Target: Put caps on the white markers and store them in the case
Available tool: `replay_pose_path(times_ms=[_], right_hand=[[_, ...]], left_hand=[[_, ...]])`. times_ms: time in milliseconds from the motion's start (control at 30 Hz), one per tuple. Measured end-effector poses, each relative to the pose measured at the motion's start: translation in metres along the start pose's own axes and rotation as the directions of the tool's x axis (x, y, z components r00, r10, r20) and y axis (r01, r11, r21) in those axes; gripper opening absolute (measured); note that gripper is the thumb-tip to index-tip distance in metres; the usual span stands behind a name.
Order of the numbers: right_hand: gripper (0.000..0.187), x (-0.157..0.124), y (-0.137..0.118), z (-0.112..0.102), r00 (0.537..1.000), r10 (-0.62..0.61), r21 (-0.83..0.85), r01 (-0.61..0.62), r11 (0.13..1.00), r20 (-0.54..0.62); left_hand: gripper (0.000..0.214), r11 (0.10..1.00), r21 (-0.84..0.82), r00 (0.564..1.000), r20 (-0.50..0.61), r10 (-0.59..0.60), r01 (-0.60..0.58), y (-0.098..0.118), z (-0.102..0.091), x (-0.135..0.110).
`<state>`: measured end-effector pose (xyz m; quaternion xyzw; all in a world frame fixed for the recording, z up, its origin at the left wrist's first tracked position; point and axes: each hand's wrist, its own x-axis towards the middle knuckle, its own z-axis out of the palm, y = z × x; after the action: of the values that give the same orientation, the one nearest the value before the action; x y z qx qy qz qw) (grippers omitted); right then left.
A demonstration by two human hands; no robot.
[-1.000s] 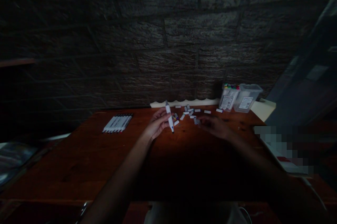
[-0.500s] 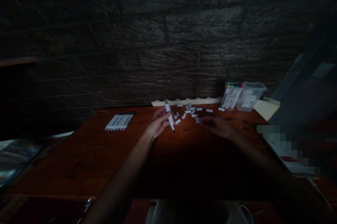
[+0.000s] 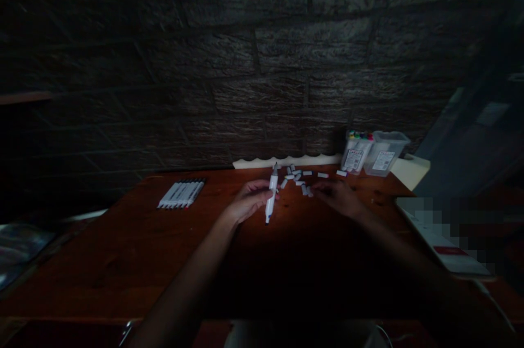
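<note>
My left hand grips a white marker near its middle, holding it almost upright over the wooden table. My right hand lies low on the table with its fingertips at a scatter of several small white marker caps. Its fingers are curled at the nearest caps, and the dim light hides whether they hold one. A row of several white markers lies side by side to the left.
Two clear plastic boxes stand at the back right; the left one holds coloured markers. A pale scalloped strip runs along the brick wall. Papers lie at the right edge.
My left hand has swung the marker from leaning left to nearly upright and shifted it slightly right. My right hand stays at the caps.
</note>
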<state>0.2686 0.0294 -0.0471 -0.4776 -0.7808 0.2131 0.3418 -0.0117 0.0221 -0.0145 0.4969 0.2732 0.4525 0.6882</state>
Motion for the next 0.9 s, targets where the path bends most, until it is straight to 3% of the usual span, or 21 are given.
replay_pose_path(times_ms=[100, 200, 300, 433, 567, 900], right_hand=[[0.021, 0.000, -0.010, -0.002, 0.998, 0.034, 0.071, -0.030, 0.997, -0.050], [0.023, -0.002, -0.030, -0.005, 0.995, 0.061, 0.280, -0.035, 0.959, -0.082], [0.025, -0.009, -0.058, -0.007, 0.993, 0.064, 0.526, -0.002, 0.851, -0.099], [0.024, -0.018, -0.083, -0.003, 1.000, 0.013, 0.697, 0.010, 0.717, -0.027], [0.018, -0.021, -0.088, 0.005, 0.997, -0.074, 0.761, 0.031, 0.648, 0.022], [0.020, -0.020, -0.088, 0.001, 0.991, -0.134, 0.782, 0.068, 0.619, 0.020]], left_hand=[[0.029, 0.999, 0.040, 0.998, 0.061, -0.014, 0.012, -0.001, 0.005, -0.002], [0.032, 0.991, 0.132, 0.994, 0.099, -0.047, 0.034, -0.004, 0.010, -0.004], [0.034, 0.977, 0.199, 0.986, 0.133, -0.102, 0.074, -0.006, 0.017, -0.006], [0.034, 0.966, 0.230, 0.969, 0.188, -0.161, 0.116, -0.008, 0.027, -0.009], [0.032, 0.959, 0.263, 0.964, 0.210, -0.166, 0.107, -0.010, 0.031, -0.009], [0.029, 0.966, 0.239, 0.974, 0.177, -0.141, 0.097, -0.013, 0.034, -0.010]])
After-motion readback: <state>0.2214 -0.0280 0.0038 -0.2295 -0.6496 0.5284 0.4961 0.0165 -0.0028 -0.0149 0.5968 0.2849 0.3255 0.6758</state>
